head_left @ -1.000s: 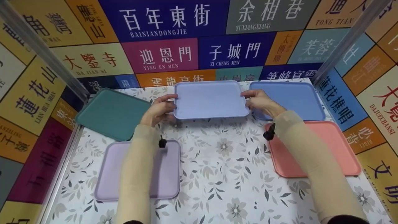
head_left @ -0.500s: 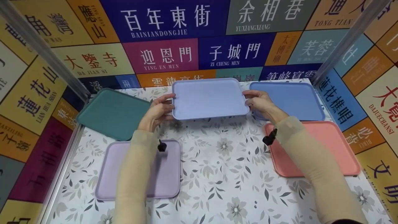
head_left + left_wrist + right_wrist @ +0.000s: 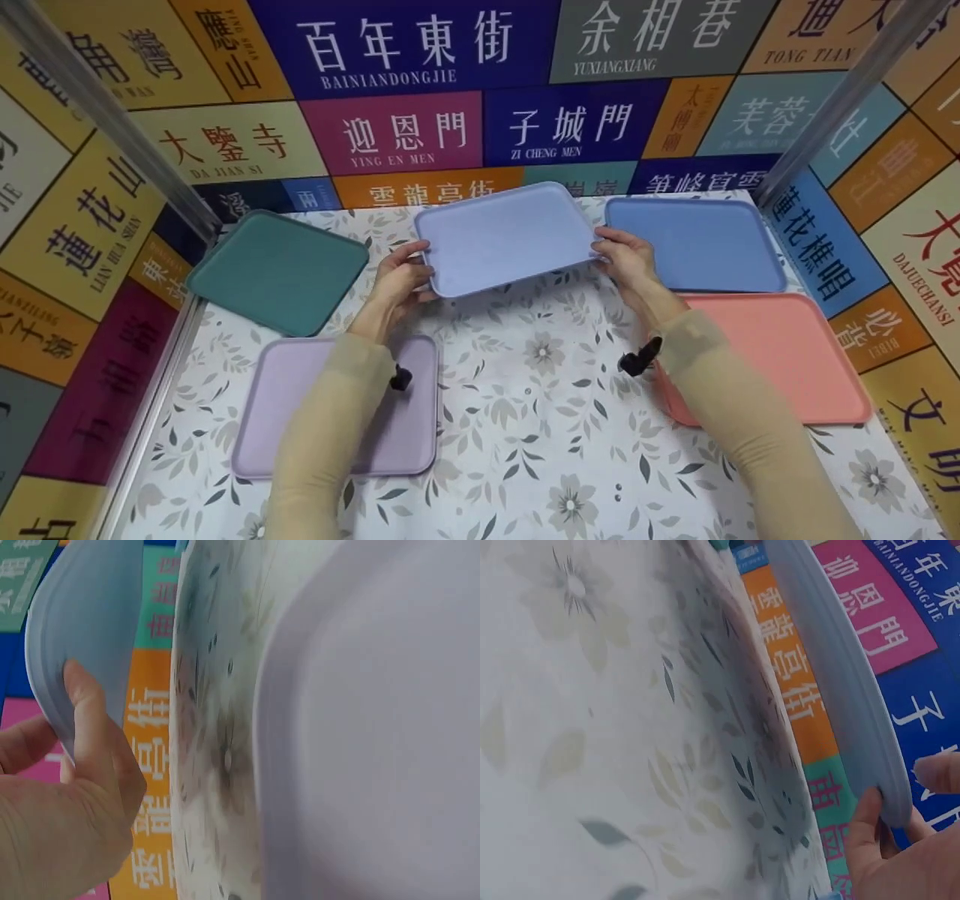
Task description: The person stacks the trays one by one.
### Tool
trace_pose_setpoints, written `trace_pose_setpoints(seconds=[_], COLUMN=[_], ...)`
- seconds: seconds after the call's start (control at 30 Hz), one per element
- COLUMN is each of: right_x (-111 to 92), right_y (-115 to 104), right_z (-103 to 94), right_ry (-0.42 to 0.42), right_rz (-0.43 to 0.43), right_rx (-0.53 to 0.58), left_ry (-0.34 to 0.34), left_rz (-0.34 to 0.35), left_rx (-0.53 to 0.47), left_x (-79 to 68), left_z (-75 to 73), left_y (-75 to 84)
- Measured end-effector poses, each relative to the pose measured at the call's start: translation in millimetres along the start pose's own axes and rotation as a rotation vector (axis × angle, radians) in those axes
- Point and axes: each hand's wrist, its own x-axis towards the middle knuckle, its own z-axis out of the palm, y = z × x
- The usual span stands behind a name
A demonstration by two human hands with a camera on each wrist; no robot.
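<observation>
A light periwinkle-blue tray (image 3: 506, 236) is held up above the far middle of the table, tilted so its right end is higher in the head view. My left hand (image 3: 403, 283) grips its left short edge, fingers curled around the rim; in the left wrist view a fingertip of the left hand (image 3: 86, 757) presses the tray's underside (image 3: 97, 630). The right hand (image 3: 628, 261) pinches the opposite end near the front corner. From the right wrist view, the fingers of the right hand (image 3: 900, 840) lie beneath the tray (image 3: 847, 690), with the thumb over its rim.
A green tray (image 3: 277, 270) lies at the far left, a lilac tray (image 3: 401, 427) at the near left under my left forearm. On the right are a darker blue tray (image 3: 697, 244) and a coral tray (image 3: 787, 352). Printed panels (image 3: 409, 135) wall the flower-patterned table (image 3: 540, 405).
The periwinkle tray has gone from nearly level to turned, its left end coming nearer and its right far corner rising. Both hands have moved with it, keeping their hold.
</observation>
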Motion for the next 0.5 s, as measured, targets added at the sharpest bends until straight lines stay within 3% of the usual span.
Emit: trace_pose_setpoints(seconds=[0.23,0.5], right_x=[-14,-36], right_y=[17,36], right_z=[15.1,50.8], right_ry=[0.152,0.213], right_rz=[-0.040,-0.132], right_rx=[0.189,0.295], left_ry=[0.035,0.049], left_rz=[0.027,0.072], left_rx=[-0.039,-0.117], left_x=[-9.1,-14.2], left_z=[18.6,35.4], left_y=[-7.7,-16.0])
